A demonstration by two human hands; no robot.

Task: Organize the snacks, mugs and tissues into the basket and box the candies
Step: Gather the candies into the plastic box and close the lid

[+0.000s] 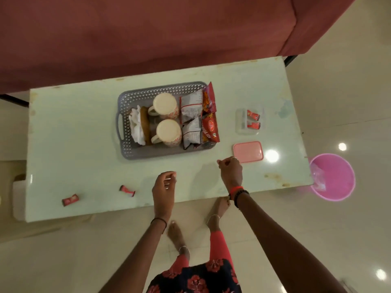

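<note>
At the bottom of the frame two bare forearms reach up over the near edge of the pale table (63, 127). The left hand (164, 187) hovers at lower centre, fingers loosely curled and holding nothing. The right hand (231, 171), just right of centre, has its fingertips pinched together; whether anything is between them cannot be told.

Two red candies lie loose in the lower left of the table: one candy (70, 200) near the left edge, its long axis running left to right and tilted slightly up at the right, and a second candy (127, 190) closer to the left hand, tilted down toward the right. Their print is too small to read.

Just above the right hand lies a pink lid (248, 151), flat, its long side left to right. Above it, right of centre, stands a clear box (241, 121) with two more red candies (253, 119) inside, against its right side.

In the centre sits the grey basket (124, 123), long axis left to right. It holds white tissues (136, 125) at the left, two mugs (166, 119) one above the other with handles pointing left, and snack packets (200, 117) at the right, standing on edge. The red packet shows partial lettering reading roughly "SEV".

A pink bin (333, 176) stands on the floor at right, and a maroon sofa (148, 28) fills the top.
</note>
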